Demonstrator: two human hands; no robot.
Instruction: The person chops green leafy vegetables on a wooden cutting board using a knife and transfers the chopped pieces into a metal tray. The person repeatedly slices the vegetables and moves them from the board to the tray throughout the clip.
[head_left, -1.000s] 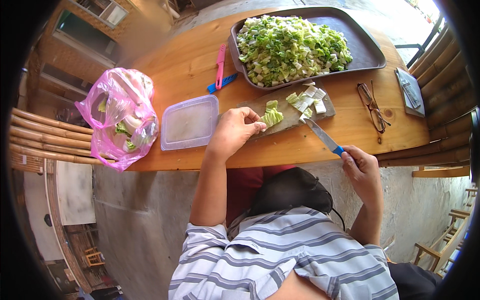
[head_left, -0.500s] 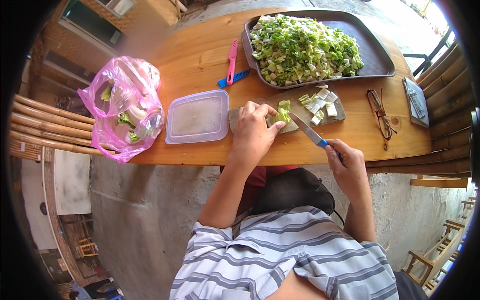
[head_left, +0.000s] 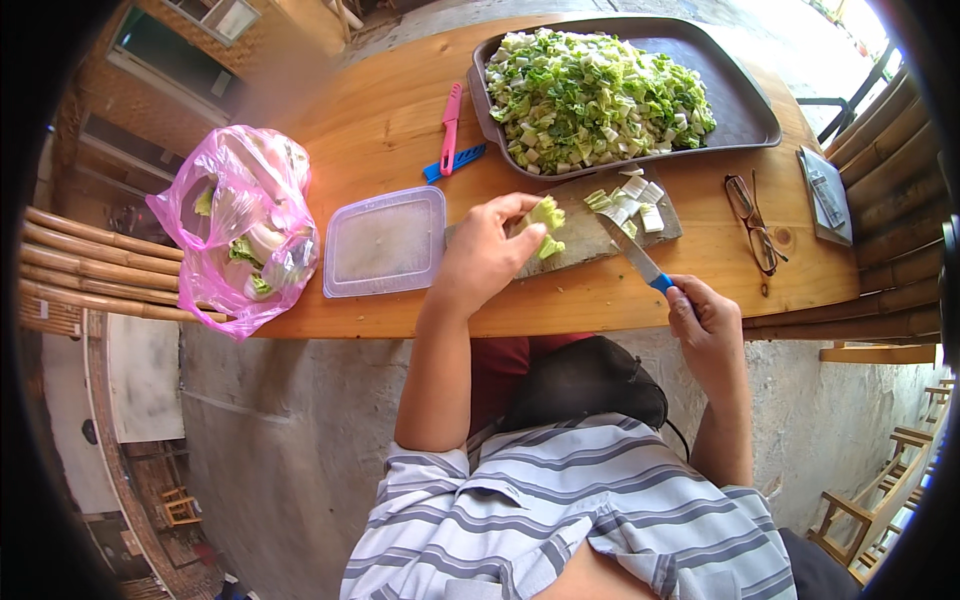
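Observation:
My left hand is closed around a piece of leafy cabbage, its pale green frilled end showing past the fingers over the left part of the cutting board. In my right hand is a knife by its blue handle, the blade pointing up and left. The blade tip touches or lies just beside a small group of white and green cut cabbage pieces on the board's right half. Behind the board, a large dark tray bears a heap of chopped cabbage.
To the left, a pink plastic bag with cabbage sits at the table's edge. A lidded plastic container lies beside my left hand. Farther back are a pink knife and a blue sheath. Eyeglasses rest on the right.
My left hand has lifted the cabbage piece and drawn it slightly left, away from the blade. The knife has shifted right, toward the cut pieces. The view has shifted slightly.

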